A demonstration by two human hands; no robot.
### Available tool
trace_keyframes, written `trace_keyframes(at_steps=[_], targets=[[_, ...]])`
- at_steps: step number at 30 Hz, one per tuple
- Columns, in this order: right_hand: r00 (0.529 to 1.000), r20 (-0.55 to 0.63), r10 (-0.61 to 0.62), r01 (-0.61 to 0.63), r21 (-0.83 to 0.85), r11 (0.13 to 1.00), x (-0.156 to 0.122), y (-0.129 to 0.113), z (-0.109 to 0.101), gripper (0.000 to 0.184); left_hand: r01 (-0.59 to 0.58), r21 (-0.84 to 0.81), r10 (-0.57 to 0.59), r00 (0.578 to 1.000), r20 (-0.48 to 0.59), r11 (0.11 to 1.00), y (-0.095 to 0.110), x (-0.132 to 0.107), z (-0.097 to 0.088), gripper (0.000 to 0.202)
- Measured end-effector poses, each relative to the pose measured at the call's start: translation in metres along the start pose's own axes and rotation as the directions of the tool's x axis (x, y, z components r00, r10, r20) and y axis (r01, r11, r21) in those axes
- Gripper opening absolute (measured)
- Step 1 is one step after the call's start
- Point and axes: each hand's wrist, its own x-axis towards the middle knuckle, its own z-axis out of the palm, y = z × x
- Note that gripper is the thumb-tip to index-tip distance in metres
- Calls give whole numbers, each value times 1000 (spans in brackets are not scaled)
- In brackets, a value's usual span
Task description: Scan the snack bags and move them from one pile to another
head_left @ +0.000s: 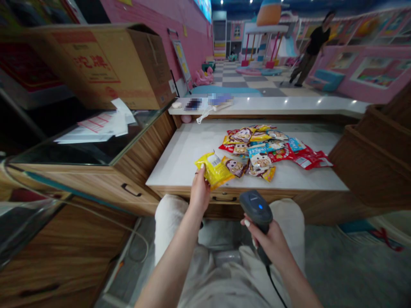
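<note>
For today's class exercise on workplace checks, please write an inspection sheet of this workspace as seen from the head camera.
Surface: white-topped wooden counter with drawer handles along its front.
Job's things: yellow snack packet; pile of colourful snack packets on the counter; handheld barcode scanner.
Clutter: papers on a glass display case; cardboard box beyond them.
Hands: left hand holds the yellow packet; right hand grips the scanner.
Cables: black cable runs down from the scanner; white cord lies on the upper counter.
Surroundings: person standing in a pink play area.
</note>
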Motion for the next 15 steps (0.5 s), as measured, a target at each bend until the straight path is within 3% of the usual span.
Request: trace_keyframes(at_steps=[2,5,10,15], targets=[[997,79,23,-31,103,994,1,-5,6,53,108,-67,-110,994,-27,992,2,-21,-11,40],[987,161,-26,-2,171,985,1,-21,15,51,126,-56,-129,989,-67,991,1,-39,-23,40],[985,148,-91,91,3,996,-3,-45,22,36,95,-4,-95,990,-100,995,-8,-45,-35,50],[990,75,-123,133,-157,979,-5,-54,30,33,52,39,-47,993,-109,998,-12,-46,-40,58]])
